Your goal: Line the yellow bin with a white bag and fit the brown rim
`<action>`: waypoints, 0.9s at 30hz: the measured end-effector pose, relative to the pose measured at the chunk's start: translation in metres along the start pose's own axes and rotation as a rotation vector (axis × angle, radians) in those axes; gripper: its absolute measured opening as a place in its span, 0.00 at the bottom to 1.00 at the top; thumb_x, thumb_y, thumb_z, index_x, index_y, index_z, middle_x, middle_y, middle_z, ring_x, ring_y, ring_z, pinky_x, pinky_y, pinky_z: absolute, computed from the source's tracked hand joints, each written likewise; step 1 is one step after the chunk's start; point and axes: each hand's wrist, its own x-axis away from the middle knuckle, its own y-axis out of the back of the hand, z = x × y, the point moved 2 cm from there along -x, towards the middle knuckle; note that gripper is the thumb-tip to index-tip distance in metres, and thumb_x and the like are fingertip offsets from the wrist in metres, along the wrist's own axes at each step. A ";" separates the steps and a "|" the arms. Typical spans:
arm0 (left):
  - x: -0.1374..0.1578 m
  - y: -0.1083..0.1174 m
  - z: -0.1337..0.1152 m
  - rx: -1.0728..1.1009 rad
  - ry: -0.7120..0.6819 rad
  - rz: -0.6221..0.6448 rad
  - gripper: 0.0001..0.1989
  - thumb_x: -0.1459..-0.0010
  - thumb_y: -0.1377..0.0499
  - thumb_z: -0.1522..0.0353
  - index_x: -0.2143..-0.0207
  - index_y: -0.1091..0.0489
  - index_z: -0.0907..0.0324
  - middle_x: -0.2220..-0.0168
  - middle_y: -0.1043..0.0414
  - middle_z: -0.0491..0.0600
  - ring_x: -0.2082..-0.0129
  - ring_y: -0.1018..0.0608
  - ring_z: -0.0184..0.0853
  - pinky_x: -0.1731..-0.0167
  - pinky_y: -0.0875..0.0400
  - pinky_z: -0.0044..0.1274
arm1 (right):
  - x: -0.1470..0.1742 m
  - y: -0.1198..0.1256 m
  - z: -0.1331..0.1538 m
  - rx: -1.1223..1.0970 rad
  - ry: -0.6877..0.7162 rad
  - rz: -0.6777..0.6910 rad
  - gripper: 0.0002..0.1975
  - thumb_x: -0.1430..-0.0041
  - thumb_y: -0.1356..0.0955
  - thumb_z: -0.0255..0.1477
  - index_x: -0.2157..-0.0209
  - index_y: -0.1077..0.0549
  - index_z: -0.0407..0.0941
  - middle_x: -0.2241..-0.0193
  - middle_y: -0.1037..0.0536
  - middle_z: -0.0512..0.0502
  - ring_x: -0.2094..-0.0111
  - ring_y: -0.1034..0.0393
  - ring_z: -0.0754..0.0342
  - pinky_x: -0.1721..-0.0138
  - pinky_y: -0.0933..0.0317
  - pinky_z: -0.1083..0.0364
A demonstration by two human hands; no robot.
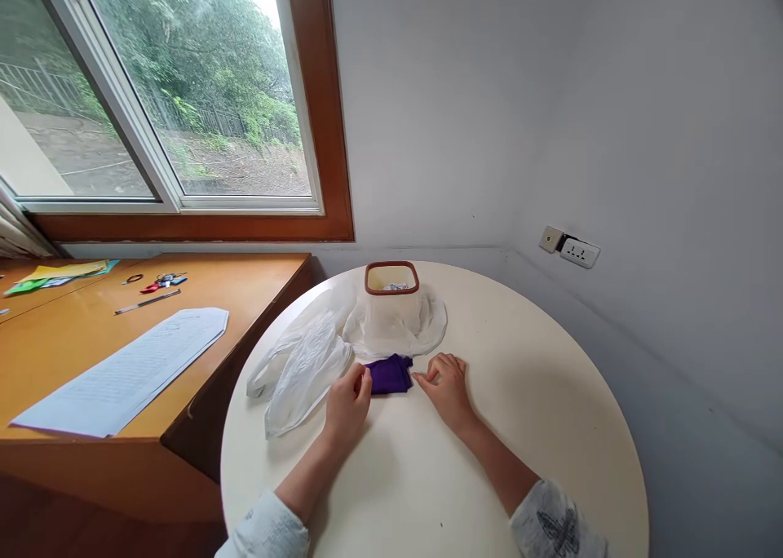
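A folded purple cloth (390,375) lies on the round white table, in front of a small bin. At its left edge, my left hand (347,403) is closed, thumb and fingers pinching the fabric. My right hand (449,388) rests just off the right edge, fingers curled and thumb stretched toward the cloth; a small gap shows between thumb and fingers, and nothing is visible in them. Behind the cloth stands the pale bin (391,317) with a brown rim and some crumpled silvery or whitish stuff inside. A thin white plastic bag (309,366) spreads out left of the cloth.
The round table (538,411) meets the grey wall near a wall socket (580,253). At the left, a wooden desk (257,289) bears written paper sheets (134,370), a pen (147,301), keys (164,282) and coloured papers (61,272) beneath a window.
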 end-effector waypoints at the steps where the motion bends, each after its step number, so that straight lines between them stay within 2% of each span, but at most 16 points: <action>1: 0.000 0.000 0.000 -0.005 -0.001 0.004 0.15 0.43 0.54 0.63 0.81 0.48 0.57 0.84 0.51 0.39 0.83 0.45 0.27 0.79 0.52 0.21 | 0.000 0.003 -0.005 0.012 -0.007 -0.003 0.16 0.49 0.32 0.32 0.82 0.44 0.45 0.79 0.34 0.54 0.72 0.40 0.56 0.60 0.50 0.53; 5: 0.002 -0.001 0.002 -0.034 -0.009 0.026 0.14 0.43 0.54 0.64 0.80 0.47 0.57 0.84 0.50 0.39 0.83 0.45 0.27 0.79 0.52 0.21 | 0.003 0.018 -0.024 0.063 -0.013 -0.004 0.19 0.48 0.33 0.36 0.83 0.44 0.45 0.80 0.34 0.54 0.73 0.40 0.56 0.59 0.50 0.52; 10: 0.012 0.001 0.003 -0.076 -0.035 0.076 0.13 0.44 0.53 0.66 0.80 0.46 0.58 0.85 0.50 0.39 0.83 0.45 0.27 0.79 0.51 0.21 | 0.013 0.037 -0.039 0.098 -0.012 0.042 0.19 0.46 0.35 0.36 0.83 0.45 0.45 0.81 0.33 0.54 0.74 0.39 0.57 0.58 0.50 0.51; 12: 0.019 0.005 0.002 -0.121 -0.080 0.098 0.13 0.43 0.53 0.66 0.81 0.45 0.58 0.85 0.49 0.40 0.83 0.44 0.27 0.79 0.50 0.21 | 0.020 0.043 -0.040 0.116 -0.010 0.084 0.20 0.44 0.36 0.35 0.84 0.46 0.45 0.82 0.34 0.54 0.74 0.39 0.58 0.58 0.50 0.51; 15: 0.034 0.014 -0.004 -0.215 -0.231 0.159 0.12 0.43 0.55 0.70 0.79 0.40 0.59 0.83 0.42 0.43 0.81 0.37 0.29 0.78 0.45 0.22 | 0.033 0.053 -0.034 0.136 0.018 0.185 0.18 0.43 0.38 0.34 0.83 0.43 0.45 0.80 0.32 0.53 0.73 0.37 0.57 0.58 0.49 0.51; 17: 0.044 0.022 -0.009 -0.232 -0.350 0.244 0.10 0.42 0.55 0.71 0.72 0.35 0.60 0.76 0.34 0.48 0.74 0.31 0.31 0.73 0.37 0.23 | 0.044 0.059 -0.027 0.148 0.064 0.257 0.12 0.42 0.38 0.33 0.79 0.37 0.45 0.72 0.28 0.49 0.66 0.34 0.55 0.56 0.49 0.50; 19: 0.053 0.029 -0.014 -0.242 -0.467 0.356 0.11 0.42 0.53 0.70 0.59 0.34 0.60 0.62 0.29 0.54 0.61 0.28 0.36 0.60 0.34 0.27 | 0.054 0.065 -0.021 0.167 0.141 0.337 0.08 0.42 0.39 0.33 0.69 0.31 0.46 0.60 0.28 0.44 0.55 0.35 0.51 0.52 0.50 0.49; 20: 0.057 0.032 -0.016 -0.262 -0.521 0.413 0.15 0.41 0.52 0.69 0.53 0.37 0.59 0.53 0.32 0.56 0.53 0.31 0.39 0.52 0.37 0.31 | 0.059 0.068 -0.018 0.183 0.187 0.381 0.10 0.42 0.39 0.33 0.62 0.31 0.46 0.55 0.30 0.42 0.50 0.38 0.49 0.50 0.51 0.47; 22: 0.062 0.036 -0.020 -0.329 -0.596 0.513 0.23 0.41 0.51 0.65 0.43 0.46 0.57 0.41 0.46 0.55 0.42 0.42 0.44 0.44 0.49 0.40 | 0.067 0.072 -0.013 0.222 0.264 0.474 0.19 0.42 0.40 0.36 0.49 0.36 0.48 0.46 0.37 0.41 0.44 0.45 0.46 0.47 0.55 0.45; 24: 0.065 0.038 -0.021 -0.392 -0.626 0.590 0.29 0.40 0.52 0.61 0.39 0.56 0.55 0.36 0.59 0.53 0.38 0.52 0.48 0.43 0.55 0.46 | 0.073 0.075 -0.009 0.262 0.303 0.565 0.27 0.42 0.40 0.40 0.42 0.46 0.51 0.40 0.45 0.42 0.40 0.52 0.44 0.44 0.59 0.42; 27: 0.066 0.039 -0.021 -0.424 -0.633 0.666 0.32 0.41 0.53 0.56 0.38 0.61 0.53 0.35 0.68 0.52 0.38 0.57 0.51 0.44 0.58 0.49 | 0.075 0.077 -0.005 0.296 0.307 0.683 0.32 0.42 0.42 0.44 0.39 0.57 0.54 0.37 0.55 0.46 0.38 0.60 0.42 0.43 0.64 0.39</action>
